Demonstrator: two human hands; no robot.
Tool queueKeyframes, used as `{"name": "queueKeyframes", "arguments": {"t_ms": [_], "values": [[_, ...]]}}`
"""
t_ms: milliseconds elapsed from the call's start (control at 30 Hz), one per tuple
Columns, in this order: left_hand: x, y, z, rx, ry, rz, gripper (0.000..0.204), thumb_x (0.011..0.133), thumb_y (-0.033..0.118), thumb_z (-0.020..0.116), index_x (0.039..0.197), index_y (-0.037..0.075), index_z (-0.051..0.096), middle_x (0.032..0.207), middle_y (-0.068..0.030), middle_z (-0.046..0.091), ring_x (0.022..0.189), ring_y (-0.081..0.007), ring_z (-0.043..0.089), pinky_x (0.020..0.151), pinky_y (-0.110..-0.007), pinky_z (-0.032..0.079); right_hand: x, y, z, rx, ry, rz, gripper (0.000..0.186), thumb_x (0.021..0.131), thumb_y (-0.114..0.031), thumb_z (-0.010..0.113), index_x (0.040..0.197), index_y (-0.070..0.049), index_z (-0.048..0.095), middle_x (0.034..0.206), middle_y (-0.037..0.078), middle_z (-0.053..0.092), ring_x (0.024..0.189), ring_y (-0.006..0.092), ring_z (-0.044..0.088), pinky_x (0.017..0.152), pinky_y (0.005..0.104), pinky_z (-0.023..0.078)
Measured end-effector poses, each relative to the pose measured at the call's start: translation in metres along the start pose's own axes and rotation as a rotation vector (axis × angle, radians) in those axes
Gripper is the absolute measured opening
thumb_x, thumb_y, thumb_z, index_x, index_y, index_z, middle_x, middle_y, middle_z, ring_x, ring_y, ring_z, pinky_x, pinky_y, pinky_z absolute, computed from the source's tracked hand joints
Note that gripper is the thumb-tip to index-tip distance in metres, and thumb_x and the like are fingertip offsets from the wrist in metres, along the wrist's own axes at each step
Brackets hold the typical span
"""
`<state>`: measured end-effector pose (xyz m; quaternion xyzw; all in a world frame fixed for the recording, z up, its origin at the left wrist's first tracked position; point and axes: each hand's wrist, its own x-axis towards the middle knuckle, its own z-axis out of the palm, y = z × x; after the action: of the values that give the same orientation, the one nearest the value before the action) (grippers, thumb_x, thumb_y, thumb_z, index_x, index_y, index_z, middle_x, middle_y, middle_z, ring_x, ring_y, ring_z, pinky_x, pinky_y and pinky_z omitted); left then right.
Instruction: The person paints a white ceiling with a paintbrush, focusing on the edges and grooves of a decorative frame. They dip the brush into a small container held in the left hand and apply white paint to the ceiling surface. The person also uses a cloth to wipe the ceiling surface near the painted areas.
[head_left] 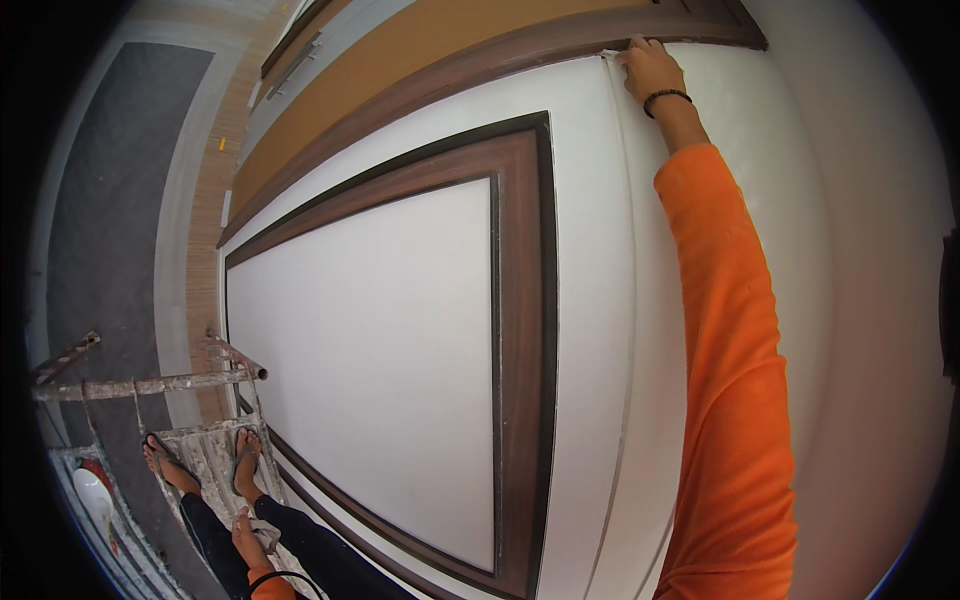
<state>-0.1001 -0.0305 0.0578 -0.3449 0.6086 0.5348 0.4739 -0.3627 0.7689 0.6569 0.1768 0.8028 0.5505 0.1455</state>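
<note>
At top of the white wall panel (pixel 590 250), right hand (pixel 648 68) pinches a strip of masking tape (pixel 612 54) beside the brown trim (pixel 520 50). Left hand (pixel 245 535) hangs low, fingers curled on a pale rag (pixel 268 540). Advisable: peel slowly, flat along the seam, feet steady on the scaffold plank (pixel 205 455).

Strip of masking tape (pixel 612 55): a thin, pale strip at the top of the white wall panel (pixel 590 250), lying along the edge where the panel meets the dark brown wooden trim (pixel 560 40); its end is pinched under the fingers (pixel 640 45) of the right hand (pixel 650 68), which is raised on an outstretched arm. Cloth (pixel 265 538): a small, crumpled, whitish rag held low in the left hand (pixel 243 532), beside the person's leg. The two things are well apart.
</note>
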Motion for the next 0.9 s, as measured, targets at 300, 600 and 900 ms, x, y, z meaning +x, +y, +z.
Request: {"name": "queueKeyframes", "arguments": {"t_ms": [300, 600, 900], "values": [[-0.016, 0.028, -0.006, -0.017, -0.004, -0.026, 0.044, 0.100, 0.036, 0.058, 0.124, 0.000, 0.068, 0.084, -0.0037, 0.061, 0.072, -0.0154, 0.061, 0.066, -0.030, 0.049, -0.005, -0.001, -0.006, -0.066, -0.112, -0.127, 0.033, 0.088, -0.003, 0.068, 0.113, -0.021, 0.078, 0.120, -0.002, 0.067, 0.119, 0.0205, 0.058, 0.103, 0.0406, 0.046], [0.007, 0.009, -0.034, -0.095, 0.001, -0.023, 0.044, 0.100, 0.037, 0.059, 0.125, 0.001, 0.068, 0.092, -0.0038, 0.062, 0.079, -0.0156, 0.062, 0.071, -0.031, 0.049, -0.013, -0.005, 0.005, -0.081, 0.076, -0.080, 0.032, 0.088, -0.003, 0.064, 0.112, -0.019, 0.079, 0.117, 0.001, 0.066, 0.117, 0.0219, 0.057, 0.101, 0.0411, 0.046], [0.007, 0.013, -0.021, -0.123, -0.016, -0.024, 0.046, 0.100, 0.039, 0.058, 0.126, 0.001, 0.067, 0.090, -0.0026, 0.060, 0.075, -0.0135, 0.060, 0.065, -0.029, 0.046, -0.011, -0.001, 0.010, -0.083, 0.129, -0.177, 0.028, 0.087, -0.001, 0.064, 0.106, -0.015, 0.079, 0.119, -0.001, 0.067, 0.121, 0.0206, 0.055, 0.104, 0.0399, 0.045]]}}
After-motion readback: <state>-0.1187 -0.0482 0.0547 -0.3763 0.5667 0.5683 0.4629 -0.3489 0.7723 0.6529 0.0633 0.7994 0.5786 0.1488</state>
